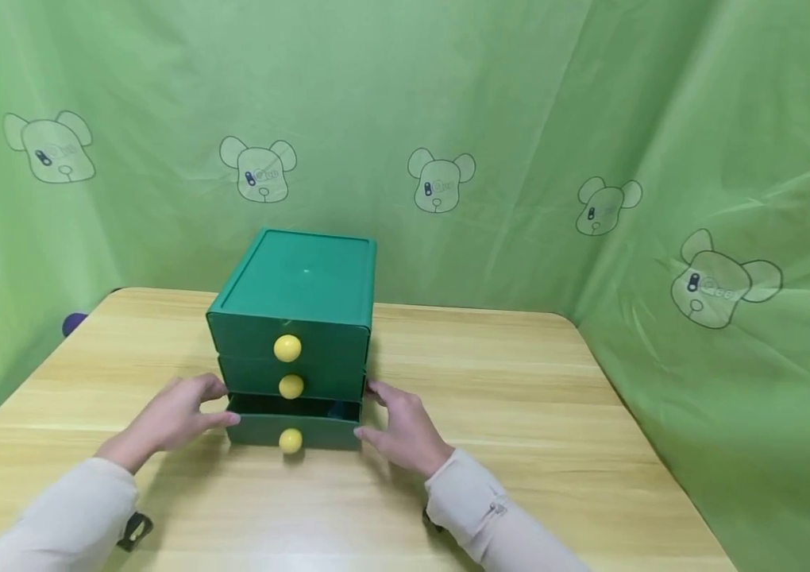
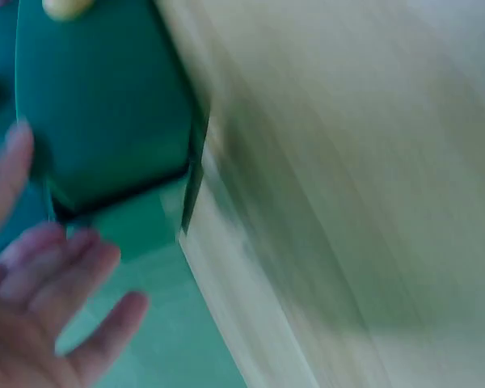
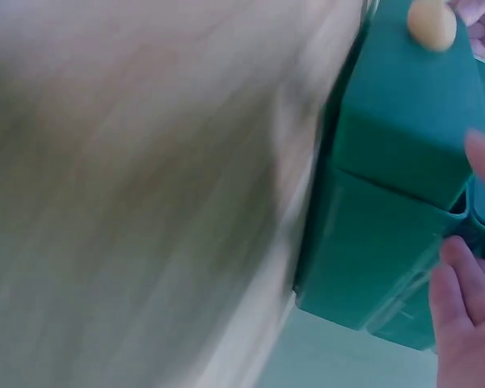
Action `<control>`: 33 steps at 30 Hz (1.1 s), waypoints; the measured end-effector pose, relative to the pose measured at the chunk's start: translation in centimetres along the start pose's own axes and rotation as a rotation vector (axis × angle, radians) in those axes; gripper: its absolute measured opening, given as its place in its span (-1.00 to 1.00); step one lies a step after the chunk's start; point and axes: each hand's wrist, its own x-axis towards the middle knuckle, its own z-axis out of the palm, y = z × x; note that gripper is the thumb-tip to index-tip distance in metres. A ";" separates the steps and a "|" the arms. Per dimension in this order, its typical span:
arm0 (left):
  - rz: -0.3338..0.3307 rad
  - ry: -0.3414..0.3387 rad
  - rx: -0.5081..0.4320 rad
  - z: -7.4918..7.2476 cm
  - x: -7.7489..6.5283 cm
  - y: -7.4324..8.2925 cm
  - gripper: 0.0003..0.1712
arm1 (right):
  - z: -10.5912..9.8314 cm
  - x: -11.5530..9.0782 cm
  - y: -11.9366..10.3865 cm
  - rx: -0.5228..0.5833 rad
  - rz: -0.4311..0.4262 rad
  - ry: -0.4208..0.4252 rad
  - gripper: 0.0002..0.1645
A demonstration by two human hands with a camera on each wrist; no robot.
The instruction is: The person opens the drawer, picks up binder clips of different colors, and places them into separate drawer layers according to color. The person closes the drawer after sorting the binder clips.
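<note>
A green three-drawer storage box (image 1: 305, 274) stands on the table, each drawer front bearing a round yellow knob. The bottom drawer (image 1: 255, 430) is pulled partly out, and a bluish patch shows inside near its right end. My left hand (image 1: 179, 415) is at the left side, fingers spread, thumb tip beside the drawer's front corner. In the left wrist view its fingers are loosely extended and hold nothing. On the opposite side, my right hand (image 1: 408, 429) has its fingertips against the box's side wall and its thumb by the drawer's right front corner. Both upper drawers are closed.
The wooden table (image 1: 519, 445) has rounded far corners. Green curtains (image 1: 505, 95) printed with bear heads surround it at the back and sides. A purple round thing (image 1: 73, 323) shows past the left table edge. Dark straps (image 1: 135, 531) hang under the sleeves.
</note>
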 end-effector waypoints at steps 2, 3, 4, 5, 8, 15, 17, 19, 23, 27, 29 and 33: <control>-0.032 0.086 0.050 0.4 0.3 0.5 -0.64 | 0.3 0.5 0.1 0.013 -0.015 0.076 -0.40; -0.044 0.128 0.072 0.6 0.5 0.8 -0.67 | 0.5 0.7 0.1 0.011 -0.020 0.111 -0.48; -0.054 0.163 0.087 0.8 0.6 1.0 -0.66 | 0.7 0.9 0.1 0.002 -0.025 0.144 -0.55; -0.072 0.187 0.092 1.0 0.6 1.2 -0.64 | 0.8 1.0 0.2 -0.012 -0.032 0.173 -0.60; -0.108 0.248 0.093 1.6 0.7 1.5 -0.66 | 1.3 1.3 0.4 -0.060 -0.054 0.245 -0.68; -0.146 0.303 0.056 2.5 0.8 1.4 -0.72 | 1.4 1.3 0.6 -0.071 -0.052 0.272 -0.73; -0.145 0.293 0.042 2.5 0.9 1.5 -0.73 | 1.0 1.2 0.7 -0.064 -0.059 0.249 -0.79; -0.137 0.281 0.019 2.6 0.8 1.5 -0.75 | 0.4 0.8 0.9 -0.062 -0.047 0.228 -0.85; -0.093 0.298 0.026 2.8 0.6 1.7 -0.76 | -1.5 -0.5 1.6 -0.079 -0.015 0.252 -0.86; -0.022 0.363 0.104 3.1 0.1 2.2 -0.76 | -3.4 -2.4 3.0 -0.168 -0.024 0.379 -0.83; 0.031 0.423 0.151 3.3 -0.3 2.5 -0.81 | -4.2 -3.5 3.8 -0.258 -0.018 0.427 -0.90; 0.121 0.522 0.266 3.7 -1.1 3.3 -0.83 | -5.4 -5.6 4.8 -0.402 0.076 0.428 -0.74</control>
